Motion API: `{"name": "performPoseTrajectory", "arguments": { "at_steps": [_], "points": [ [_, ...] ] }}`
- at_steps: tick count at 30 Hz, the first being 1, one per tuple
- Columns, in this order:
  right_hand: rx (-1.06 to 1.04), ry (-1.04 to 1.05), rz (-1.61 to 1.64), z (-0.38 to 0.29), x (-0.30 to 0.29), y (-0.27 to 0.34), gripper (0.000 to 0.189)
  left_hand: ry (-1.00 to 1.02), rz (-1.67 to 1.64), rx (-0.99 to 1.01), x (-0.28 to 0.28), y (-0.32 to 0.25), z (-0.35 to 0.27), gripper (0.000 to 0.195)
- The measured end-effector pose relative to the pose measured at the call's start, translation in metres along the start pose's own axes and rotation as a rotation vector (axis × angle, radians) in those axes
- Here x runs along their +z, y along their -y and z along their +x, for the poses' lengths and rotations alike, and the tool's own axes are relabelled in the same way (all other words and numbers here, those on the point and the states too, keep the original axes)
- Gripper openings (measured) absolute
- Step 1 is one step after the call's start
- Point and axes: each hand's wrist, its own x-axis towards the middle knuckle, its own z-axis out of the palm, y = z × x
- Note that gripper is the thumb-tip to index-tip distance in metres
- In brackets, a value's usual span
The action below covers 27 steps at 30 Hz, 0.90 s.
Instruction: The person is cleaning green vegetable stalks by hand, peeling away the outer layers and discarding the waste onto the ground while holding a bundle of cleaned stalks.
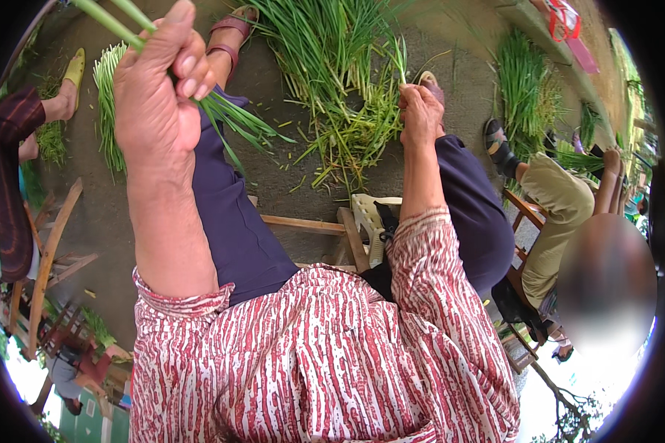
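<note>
Raised close to the camera, my left hand (155,94) is closed around a few green stalks (111,25); their thick ends stick out past the thumb and thin green leaves (244,122) hang out below the fingers. My right hand (421,111), lower and farther off near my right knee, pinches a small pale-based green shoot (400,58). Between my feet lies a large heap of long green leafy stalks (327,50), perhaps garlic chives. Yellowish-green trimmings (349,138) are strewn at its near side. A neat bundle with whitish ends (108,99) is partly hidden behind my left hand.
Another person's leg with a yellow shoe (76,72) is at left, beside a wooden chair (50,266). At right sits a person in khaki trousers (559,188), near more green stalks (523,88). A cream plastic stool (368,221) stands between my knees. A concrete kerb (573,58) runs along the right.
</note>
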Motion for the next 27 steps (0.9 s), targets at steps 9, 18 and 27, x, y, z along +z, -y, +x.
{"name": "performPoseTrajectory", "arguments": {
  "at_steps": [9,18,27],
  "points": [
    [-0.275,0.136,-0.074,-0.094,-0.015,0.082,0.011,0.131,0.1,0.139,-0.006,0.038,0.012,0.012],
    [-0.408,0.348,-0.381,-0.096,-0.012,0.121,0.011,0.16,0.309,0.409,0.014,0.047,0.009,0.016],
    [-0.369,0.405,-0.381,-0.1,0.009,0.135,0.01,0.49,0.742,0.529,0.027,0.042,0.003,0.041]
  ]
}}
